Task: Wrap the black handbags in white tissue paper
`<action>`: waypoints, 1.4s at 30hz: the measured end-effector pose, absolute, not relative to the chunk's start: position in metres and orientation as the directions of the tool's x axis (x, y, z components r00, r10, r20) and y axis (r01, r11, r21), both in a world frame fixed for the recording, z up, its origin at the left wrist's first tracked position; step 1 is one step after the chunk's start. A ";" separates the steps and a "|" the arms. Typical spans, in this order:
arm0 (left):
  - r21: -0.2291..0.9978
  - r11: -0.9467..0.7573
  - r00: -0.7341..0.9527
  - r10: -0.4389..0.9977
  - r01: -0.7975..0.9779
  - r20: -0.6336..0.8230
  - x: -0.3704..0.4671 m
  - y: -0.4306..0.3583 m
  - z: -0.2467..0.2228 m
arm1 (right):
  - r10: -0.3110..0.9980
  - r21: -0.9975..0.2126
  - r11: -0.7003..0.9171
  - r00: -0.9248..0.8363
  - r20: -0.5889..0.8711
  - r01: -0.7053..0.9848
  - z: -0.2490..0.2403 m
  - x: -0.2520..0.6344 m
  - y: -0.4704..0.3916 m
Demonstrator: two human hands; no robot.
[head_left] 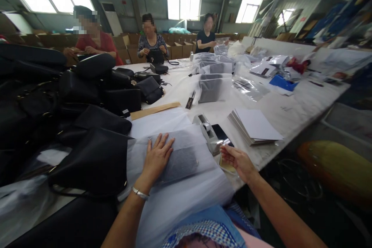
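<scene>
My left hand (pixel 157 159) lies flat, fingers spread, on white tissue paper (pixel 192 197). Through the thin sheet shows a dark flat bag (pixel 183 164), covered by the paper. My right hand (pixel 238 161) is closed in a pinch at the cutter end of a grey tape dispenser (pixel 205 130). A short shiny strip of clear tape (pixel 223 143) shows at its fingertips. Beside the dispenser lies a dark phone-like object (pixel 219 131), partly hidden. A yellowish item (pixel 226 166) sits under my right hand; I cannot make out its kind.
Black handbags (pixel 93 159) are heaped along the left. Wrapped bags (pixel 213 87) stand in a row ahead, near a stack of white card sheets (pixel 257 124). Clear plastic bags (pixel 250 87) lie farther right. Three people work across the white table (pixel 174 85).
</scene>
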State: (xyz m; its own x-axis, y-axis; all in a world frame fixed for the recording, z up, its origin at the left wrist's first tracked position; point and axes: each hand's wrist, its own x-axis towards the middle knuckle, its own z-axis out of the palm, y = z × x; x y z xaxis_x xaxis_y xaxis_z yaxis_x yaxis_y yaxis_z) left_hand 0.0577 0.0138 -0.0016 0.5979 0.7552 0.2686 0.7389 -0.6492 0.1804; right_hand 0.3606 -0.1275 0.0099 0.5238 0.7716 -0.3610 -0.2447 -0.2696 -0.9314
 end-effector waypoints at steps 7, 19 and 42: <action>0.154 -0.648 0.601 0.754 0.746 0.264 0.059 0.014 0.001 | 0.820 -0.945 -0.312 0.530 -0.215 0.099 -0.010 0.382 -0.117; 0.196 -0.641 0.585 0.762 0.742 0.278 0.058 0.015 -0.001 | 0.976 -0.616 0.216 -0.157 0.151 0.757 0.079 0.375 -0.086; 0.167 -0.617 0.575 0.782 0.769 0.243 0.062 0.016 0.001 | 0.617 -0.113 0.743 -0.740 -0.269 0.660 0.093 0.264 0.133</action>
